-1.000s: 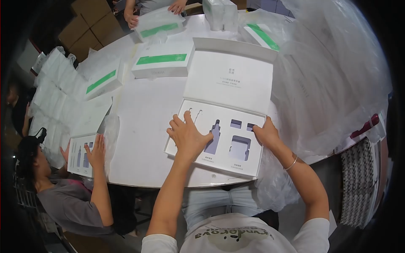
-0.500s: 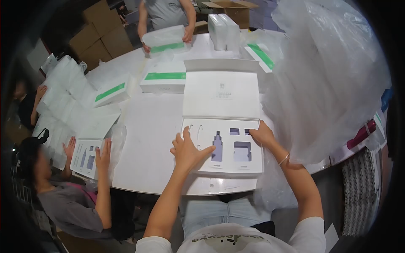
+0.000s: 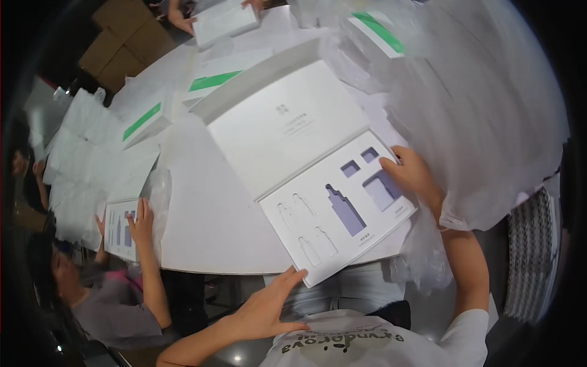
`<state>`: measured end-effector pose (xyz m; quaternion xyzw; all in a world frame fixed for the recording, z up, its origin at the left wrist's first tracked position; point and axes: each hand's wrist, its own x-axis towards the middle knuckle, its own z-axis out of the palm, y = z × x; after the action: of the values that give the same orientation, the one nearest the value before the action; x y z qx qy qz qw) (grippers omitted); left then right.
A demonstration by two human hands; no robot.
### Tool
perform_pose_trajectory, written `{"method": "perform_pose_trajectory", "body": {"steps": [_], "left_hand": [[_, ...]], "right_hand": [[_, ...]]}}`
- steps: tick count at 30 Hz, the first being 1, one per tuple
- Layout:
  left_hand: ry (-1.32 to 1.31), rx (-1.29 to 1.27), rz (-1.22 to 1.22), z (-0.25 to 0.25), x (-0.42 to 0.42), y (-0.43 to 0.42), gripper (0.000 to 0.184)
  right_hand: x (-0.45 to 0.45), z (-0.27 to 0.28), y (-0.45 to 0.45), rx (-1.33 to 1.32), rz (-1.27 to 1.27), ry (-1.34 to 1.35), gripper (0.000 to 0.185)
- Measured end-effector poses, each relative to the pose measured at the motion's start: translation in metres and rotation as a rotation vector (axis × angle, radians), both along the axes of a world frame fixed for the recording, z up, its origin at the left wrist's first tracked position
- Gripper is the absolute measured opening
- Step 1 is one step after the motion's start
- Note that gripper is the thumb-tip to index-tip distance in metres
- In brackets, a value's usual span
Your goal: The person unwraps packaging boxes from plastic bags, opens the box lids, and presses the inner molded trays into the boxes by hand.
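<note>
White cardboard gift box [image 3: 315, 165] at the near side of the worktop [image 3: 205, 202], turned askew, lid [image 3: 287, 131] folded back and one corner jutting past the near edge. Cannot tell if lifted or partly resting there. Inside, a white insert [image 3: 315, 223] with purple-lined recesses: one bottle-shaped recess [image 3: 345, 211], one large and square, two small, plus four thin ampoule-like outlines toward the left. Right hand [image 3: 419, 174] at the right edge, fingers grasping the gift box, thumb laid over the insert just beside the large square recess. Left hand [image 3: 263, 309] at the jutting corner, fingertips touching it, fingers loose and extended, thumb spread well apart from the box. To the right, a heap of translucent plastic sheeting [image 3: 489, 122]. Farther back, three green-banded white boxes [image 3: 143, 122]. At left, a co-worker [image 3: 116, 312] with both hands at a similar open box [image 3: 122, 229].
</note>
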<state>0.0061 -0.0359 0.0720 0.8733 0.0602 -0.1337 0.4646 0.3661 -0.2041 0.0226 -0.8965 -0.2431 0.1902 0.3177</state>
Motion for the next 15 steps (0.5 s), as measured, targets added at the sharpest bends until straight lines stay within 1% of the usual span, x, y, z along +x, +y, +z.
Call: {"method": "perform_pose_trajectory", "body": {"steps": [1,2,3,4,5,8,9,10,11,14,15], "left_hand": [[-0.063,0.170,-0.149,0.000,0.002,0.009,0.097],[-0.135,0.346,-0.295,0.001,0.006,0.015,0.098],[-0.117,0.470,-0.357,0.008,0.019,0.021,0.096],[-0.159,0.618,-0.408,0.013,0.033,0.027,0.097],[-0.206,0.765,-0.459,0.017,0.047,0.033,0.098],[-0.336,0.895,-0.580,0.025,0.092,0.037,0.074],[-0.348,0.890,-0.641,0.028,0.108,0.035,0.074],[-0.359,0.884,-0.701,0.030,0.121,0.032,0.074],[-0.368,0.919,-0.765,0.031,0.132,0.032,0.075],[-0.407,0.837,-0.853,0.005,0.149,0.034,0.120],[-0.387,0.846,-0.871,0.006,0.151,0.033,0.109]], "right_hand": [[0.004,-0.003,-0.001,0.077,0.064,0.015,0.038],[0.007,-0.004,-0.001,0.078,0.090,0.004,0.037],[0.011,-0.003,0.001,0.083,0.119,-0.010,0.036],[0.016,-0.003,0.002,0.089,0.151,-0.025,0.036],[0.019,-0.007,0.002,0.076,0.145,-0.031,0.039],[0.024,-0.010,0.001,0.061,0.159,-0.079,0.041],[0.026,-0.008,0.003,0.023,0.160,-0.081,0.047],[0.026,-0.004,0.005,-0.056,0.171,-0.106,0.048],[0.027,0.002,0.012,-0.134,0.181,-0.138,0.049],[0.032,0.011,0.026,-0.290,0.198,-0.150,0.051],[0.034,0.012,0.030,-0.328,0.201,-0.140,0.052]]}}
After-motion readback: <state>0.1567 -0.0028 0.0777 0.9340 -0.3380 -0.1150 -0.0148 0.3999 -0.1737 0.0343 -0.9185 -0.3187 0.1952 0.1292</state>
